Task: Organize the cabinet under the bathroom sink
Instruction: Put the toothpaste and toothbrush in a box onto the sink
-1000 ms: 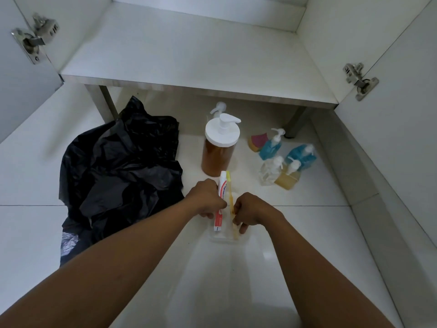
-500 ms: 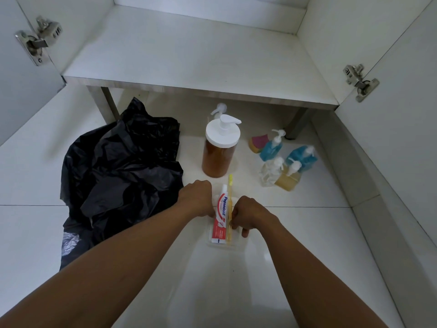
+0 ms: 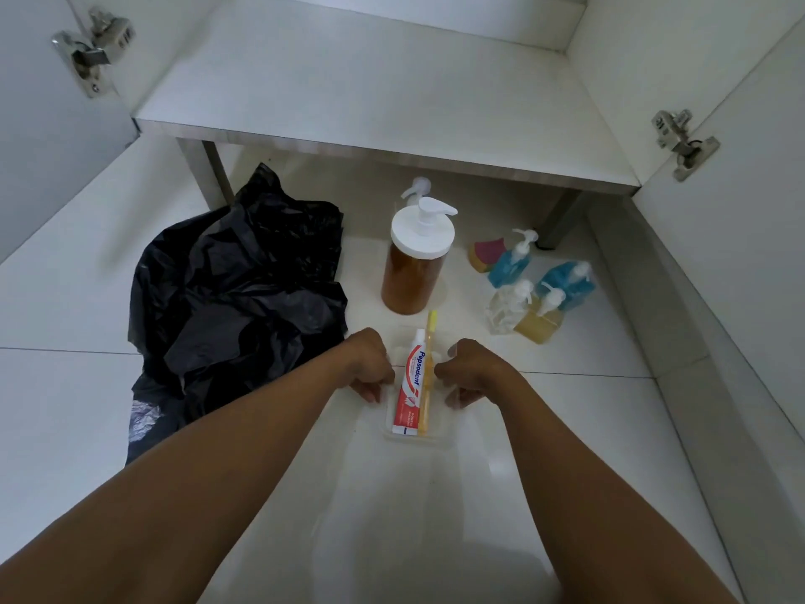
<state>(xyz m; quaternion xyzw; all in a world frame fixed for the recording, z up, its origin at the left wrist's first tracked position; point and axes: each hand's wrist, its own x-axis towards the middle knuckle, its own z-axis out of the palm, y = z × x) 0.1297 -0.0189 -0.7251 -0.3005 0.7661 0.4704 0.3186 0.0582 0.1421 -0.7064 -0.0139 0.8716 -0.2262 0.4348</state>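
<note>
Left hand [image 3: 370, 364], right hand [image 3: 475, 370], gripping tray [image 3: 414, 440] edges

You've got a red-and-white toothpaste tube [image 3: 408, 392], yellow toothbrush [image 3: 429, 364], amber white-capped pump bottle [image 3: 411, 281], black bag [image 3: 235, 289].

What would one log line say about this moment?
left hand: grips clear tray | right hand: grips clear tray | in tray: toothpaste, yellow toothbrush
</note>
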